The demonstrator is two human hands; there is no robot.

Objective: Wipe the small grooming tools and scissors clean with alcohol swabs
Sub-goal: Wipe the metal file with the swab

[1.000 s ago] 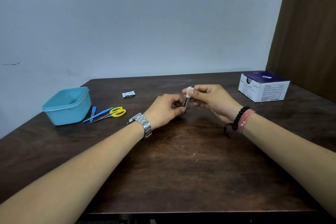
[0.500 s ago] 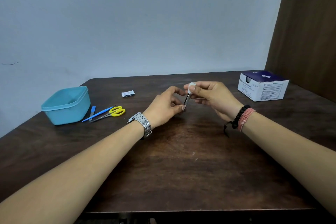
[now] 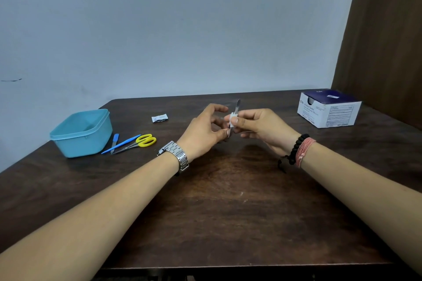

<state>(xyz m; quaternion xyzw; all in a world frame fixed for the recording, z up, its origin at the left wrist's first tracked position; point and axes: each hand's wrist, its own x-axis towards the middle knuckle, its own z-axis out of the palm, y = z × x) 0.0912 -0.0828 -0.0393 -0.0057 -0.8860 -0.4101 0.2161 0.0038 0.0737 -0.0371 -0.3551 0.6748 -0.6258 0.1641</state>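
Note:
A slim metal grooming tool (image 3: 237,105) stands nearly upright above the middle of the table. My left hand (image 3: 203,130) pinches its lower end between thumb and finger. My right hand (image 3: 258,128) pinches a white alcohol swab (image 3: 233,120) folded round the tool's middle. The tool's upper tip sticks out above the swab. Yellow-handled scissors (image 3: 141,141) lie at the left beside a blue-handled tool (image 3: 121,143) and a short blue file (image 3: 114,140).
A light blue plastic tub (image 3: 68,139) stands at the left edge. A torn swab wrapper (image 3: 159,118) lies behind the scissors. A blue and white swab box (image 3: 328,110) sits at the back right. The dark wooden table (image 3: 228,212) ends at the wall.
My right hand has slid the swab down from the tool's top to its middle, so the upper tip now shows. My left hand's fingers have spread a little.

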